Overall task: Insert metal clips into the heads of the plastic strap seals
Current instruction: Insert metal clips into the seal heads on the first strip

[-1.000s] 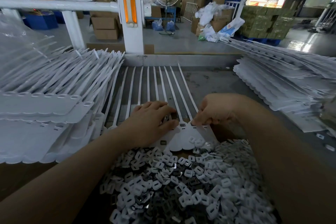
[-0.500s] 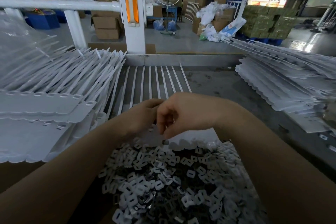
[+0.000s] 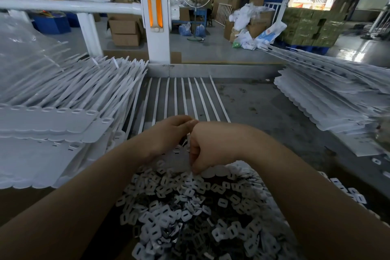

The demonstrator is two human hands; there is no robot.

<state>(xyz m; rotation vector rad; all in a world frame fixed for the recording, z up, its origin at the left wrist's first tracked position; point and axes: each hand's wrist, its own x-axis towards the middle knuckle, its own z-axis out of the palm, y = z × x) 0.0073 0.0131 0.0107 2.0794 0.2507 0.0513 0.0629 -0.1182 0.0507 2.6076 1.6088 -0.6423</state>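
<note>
A joined sheet of white plastic strap seals (image 3: 175, 99) lies in front of me, its straps pointing away and its heads (image 3: 179, 157) mostly under my hands. My left hand (image 3: 168, 135) rests on the heads with bent fingers, its thumb hidden. My right hand (image 3: 211, 148) is crossed in front of it, fingers curled down. Its fingertips pinch a small clip where the heads meet the heap of metal clips (image 3: 190, 207). The clip itself is barely visible.
A thick stack of seal sheets (image 3: 52, 124) fills the left side, with clear plastic above it. Another stack (image 3: 329, 99) lies fanned out at the right. A grey worktop (image 3: 253, 108) shows between them, closed by a metal rim (image 3: 211, 70) and a white post (image 3: 157, 17) behind.
My right hand has moved left from the sheet's right end, crossing in front of my left hand, and dipped its fingertips toward the heads. The left hand has stayed on the heads.
</note>
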